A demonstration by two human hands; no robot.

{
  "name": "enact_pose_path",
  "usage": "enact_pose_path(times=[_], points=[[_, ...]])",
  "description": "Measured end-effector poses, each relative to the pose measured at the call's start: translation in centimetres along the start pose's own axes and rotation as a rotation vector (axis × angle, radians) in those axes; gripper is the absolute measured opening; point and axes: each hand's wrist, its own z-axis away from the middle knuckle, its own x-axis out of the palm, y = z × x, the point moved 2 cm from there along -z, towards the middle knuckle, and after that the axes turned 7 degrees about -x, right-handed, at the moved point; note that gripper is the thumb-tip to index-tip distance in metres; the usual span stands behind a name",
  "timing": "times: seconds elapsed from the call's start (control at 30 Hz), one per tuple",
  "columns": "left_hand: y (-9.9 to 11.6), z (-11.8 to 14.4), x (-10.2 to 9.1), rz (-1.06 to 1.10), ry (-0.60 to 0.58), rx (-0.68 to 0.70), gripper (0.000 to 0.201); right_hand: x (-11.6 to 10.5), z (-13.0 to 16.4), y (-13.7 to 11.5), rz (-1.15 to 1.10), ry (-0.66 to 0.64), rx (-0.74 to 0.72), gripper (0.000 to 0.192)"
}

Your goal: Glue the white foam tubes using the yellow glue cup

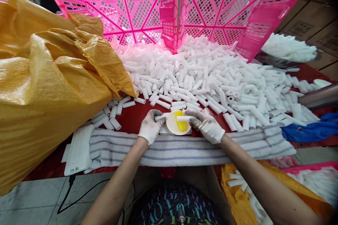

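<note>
Over the dish [171,127] at the near edge of the red desk [133,114], in front of the pile [190,74], the gloved right hand [207,126] pinches one end of a white tube [182,118], lying level across the yellow patch [181,126], while the left hand [151,126] is curled with thumb and fingers apparently closed on a second tube [158,117]. Tube looks light, fairly stiff and smooth (may slip a bit in gloves), thin-walled, so probably dents if squeezed hard; best held lightly by its dry end, thumb against fingertips, clear of the yellow.
</note>
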Motion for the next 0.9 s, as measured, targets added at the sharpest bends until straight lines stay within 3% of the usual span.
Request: enact_pose_path(times=[0.1,0.3,0.47,0.6,0.77,0.9], points=[[0.3,0.5,0.1,-0.017,-0.06,0.021,0.034,0.4,-0.6,1.3,0.086,0.077,0.025,0.036],[-0.8,0.3,0.2,0.038,-0.129,0.007,0.041,0.3,0.9,3.0,0.087,0.117,-0.262,0.026],[-1.2,0.0,0.3,0.049,-0.13,0.007,0.043,0.5,1.4,2.0,0.011,0.107,-0.081,0.036],[-1.1,0.0,0.3,0.056,-0.125,-0.001,0.042,0.7,1.5,1.1,0.037,0.113,-0.178,0.03],[-0.9,0.2,0.3,0.058,-0.126,-0.019,0.042,0.9,1.9,1.7,0.044,0.098,-0.149,0.039],[-0.9,0.2,0.5,0.059,-0.127,0.003,0.039,1.4,2.3,1.9,0.047,0.134,-0.219,0.026]])
